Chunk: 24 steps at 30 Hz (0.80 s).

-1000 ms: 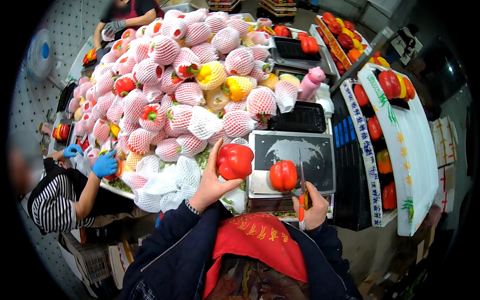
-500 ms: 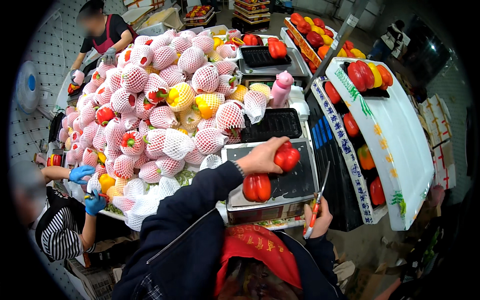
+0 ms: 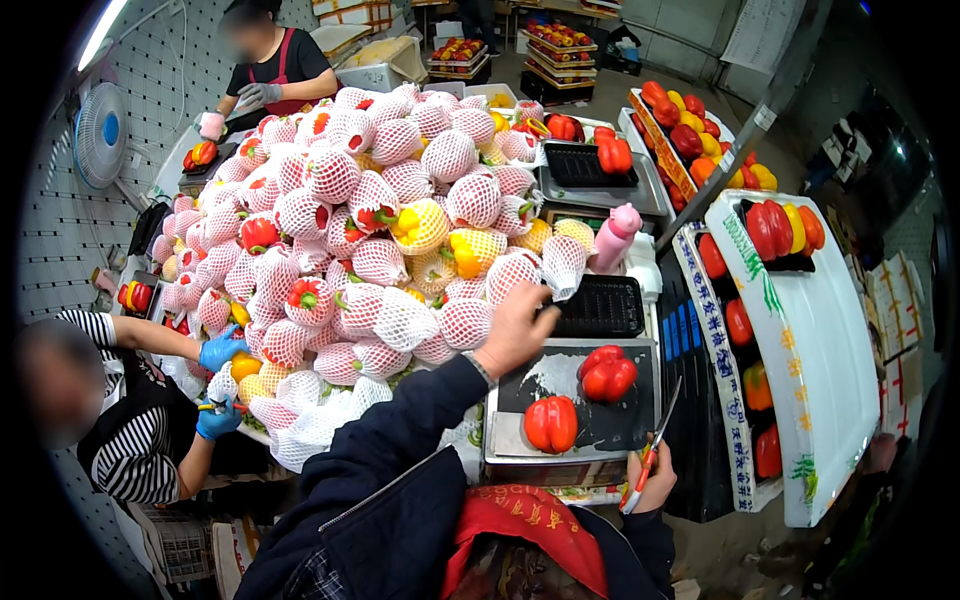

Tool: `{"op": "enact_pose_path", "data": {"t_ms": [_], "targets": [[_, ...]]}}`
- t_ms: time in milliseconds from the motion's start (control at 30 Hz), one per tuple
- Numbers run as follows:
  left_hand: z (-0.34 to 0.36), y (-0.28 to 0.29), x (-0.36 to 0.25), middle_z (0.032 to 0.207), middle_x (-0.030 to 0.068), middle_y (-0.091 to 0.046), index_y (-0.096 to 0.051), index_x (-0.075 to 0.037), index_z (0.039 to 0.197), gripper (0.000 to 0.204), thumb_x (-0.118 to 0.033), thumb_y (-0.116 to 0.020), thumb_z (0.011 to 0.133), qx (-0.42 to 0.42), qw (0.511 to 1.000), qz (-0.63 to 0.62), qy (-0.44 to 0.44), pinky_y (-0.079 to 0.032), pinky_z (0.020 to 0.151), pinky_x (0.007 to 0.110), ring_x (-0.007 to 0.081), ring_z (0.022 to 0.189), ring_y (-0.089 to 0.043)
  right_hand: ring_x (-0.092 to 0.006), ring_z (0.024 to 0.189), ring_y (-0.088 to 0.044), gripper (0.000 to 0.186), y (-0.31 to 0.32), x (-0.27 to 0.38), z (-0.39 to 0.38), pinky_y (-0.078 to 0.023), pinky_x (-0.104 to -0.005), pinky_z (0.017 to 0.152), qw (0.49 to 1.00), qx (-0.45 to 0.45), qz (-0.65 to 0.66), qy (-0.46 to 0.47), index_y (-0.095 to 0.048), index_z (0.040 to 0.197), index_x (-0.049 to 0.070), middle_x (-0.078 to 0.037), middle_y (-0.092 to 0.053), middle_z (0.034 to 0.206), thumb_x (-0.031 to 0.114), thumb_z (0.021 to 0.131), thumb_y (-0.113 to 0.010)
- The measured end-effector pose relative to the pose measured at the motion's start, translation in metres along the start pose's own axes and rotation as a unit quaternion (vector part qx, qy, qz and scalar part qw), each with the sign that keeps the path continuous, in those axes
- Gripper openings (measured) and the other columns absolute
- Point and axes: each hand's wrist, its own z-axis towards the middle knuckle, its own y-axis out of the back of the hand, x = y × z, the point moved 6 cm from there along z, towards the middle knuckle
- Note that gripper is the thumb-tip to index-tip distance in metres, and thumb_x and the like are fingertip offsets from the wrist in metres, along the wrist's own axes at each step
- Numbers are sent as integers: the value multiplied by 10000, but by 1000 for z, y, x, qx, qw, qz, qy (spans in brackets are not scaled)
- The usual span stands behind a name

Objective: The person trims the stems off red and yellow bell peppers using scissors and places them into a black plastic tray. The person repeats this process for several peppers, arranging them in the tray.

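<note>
Reaching left hand (image 3: pixel 515 330) into heap of net-sleeved peppers (image 3: pixel 465 322) at scale's left edge, fingers loosely apart, nothing held. Right hand (image 3: pixel 652 480) clamped on knife (image 3: pixel 650 455). Two red bell peppers (image 3: pixel 551 423) on scale tray (image 3: pixel 515 385): light, firm, glossy-slick, likely bruisable; cup around body.

Left hand (image 3: pixel 517 328) off the second red pepper (image 3: pixel 606 373), now at the netted pile (image 3: pixel 400 250).
</note>
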Motion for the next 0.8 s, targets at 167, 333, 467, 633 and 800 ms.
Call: {"op": "enact_pose_path", "data": {"t_ms": [167,333,467,633,800], "targets": [[23,55,65,1100,177,-576,-605,-19,1129,352,-110,-676,797,-53,961,267,-39,-447,960,462,372,1088,-537,-97,624,-562,460,-11,1,8,-486,-278,605,1000,6,11,0,-610,1234,-31,-60,-604,704,56,804,-747],[42,48,97,1213,205,-542,-569,-10,1225,448,-175,-625,812,74,877,458,-125,-376,1051,483,387,1171,-502,-89,626,-569,477,-21,8,10,-478,-263,594,1000,13,-1,13,-626,1227,-11,-43,-605,711,51,777,-771],[51,35,113,1233,210,-513,-529,-23,1298,500,-179,-620,832,137,832,529,-94,-392,1002,522,398,1188,-484,-108,631,-584,499,-25,-1,12,-491,-274,603,999,26,-21,11,-621,1237,-14,-53,-613,717,49,766,-776],[61,40,104,1162,199,-533,-539,-35,1284,493,-180,-630,822,163,846,500,-88,-409,953,537,389,1107,-512,-127,634,-619,522,-31,-8,16,-509,-288,609,999,28,-27,2,-601,1248,-46,-83,-632,724,50,767,-777],[76,94,98,1067,160,-547,-590,-48,1081,321,-198,-636,800,60,884,457,-73,-429,937,472,330,1017,-543,-107,620,-588,525,-36,-11,20,-492,-276,588,999,33,-10,-4,-598,1258,-38,-69,-618,712,53,774,-778]]}}
